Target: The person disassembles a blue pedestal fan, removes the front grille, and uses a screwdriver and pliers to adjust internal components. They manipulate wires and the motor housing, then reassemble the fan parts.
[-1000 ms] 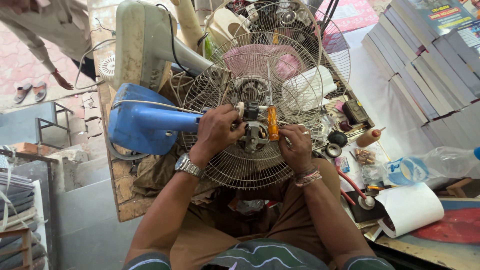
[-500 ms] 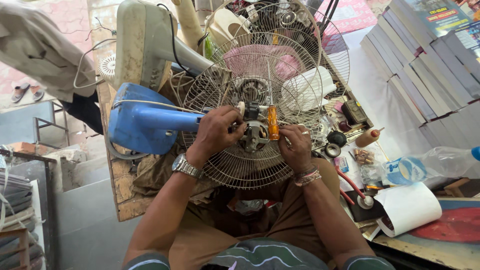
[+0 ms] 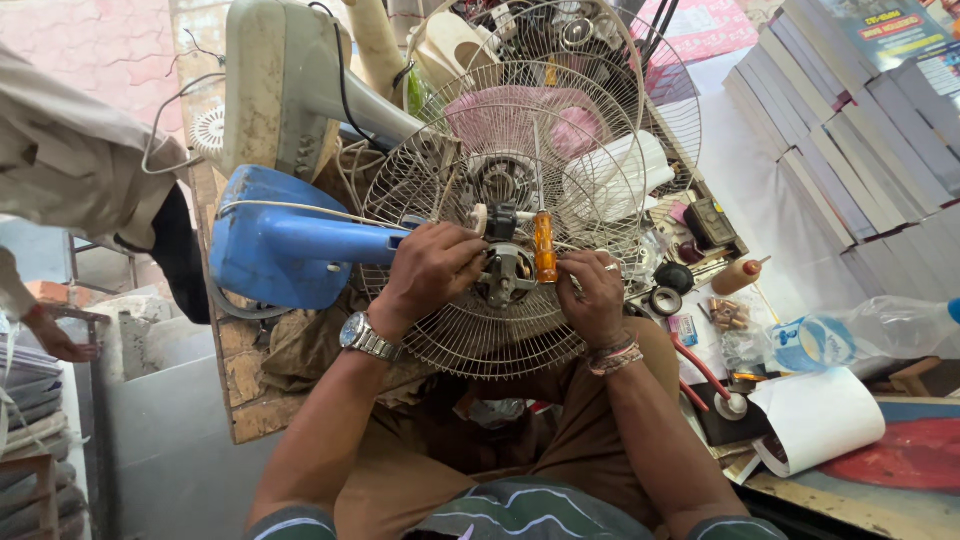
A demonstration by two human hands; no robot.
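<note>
A blue table fan (image 3: 290, 245) lies on its side across my lap and the workbench. Its round wire guard (image 3: 470, 330) faces me, with the motor hub (image 3: 510, 272) at the centre. My left hand (image 3: 432, 268), with a wristwatch, grips the hub and guard from the left. My right hand (image 3: 592, 296) rests on the guard just right of the hub, fingers curled on the wires. A screwdriver with an orange handle (image 3: 543, 245) stands upright between the hands, its shaft pointing up through the guard. Which fingers hold the screwdriver cannot be made out.
A second wire guard (image 3: 660, 90) and a beige fan (image 3: 290, 90) stand behind. Boxes (image 3: 860, 120) are stacked at right. Red-handled pliers (image 3: 700, 365), a small bottle (image 3: 740, 275), tape rolls, a plastic bottle (image 3: 870, 330) and white paper (image 3: 815, 420) lie at right. Another person (image 3: 80, 190) stands at left.
The person at left has walked further into view. My hands and the screwdriver stay at the hub, barely shifted.
</note>
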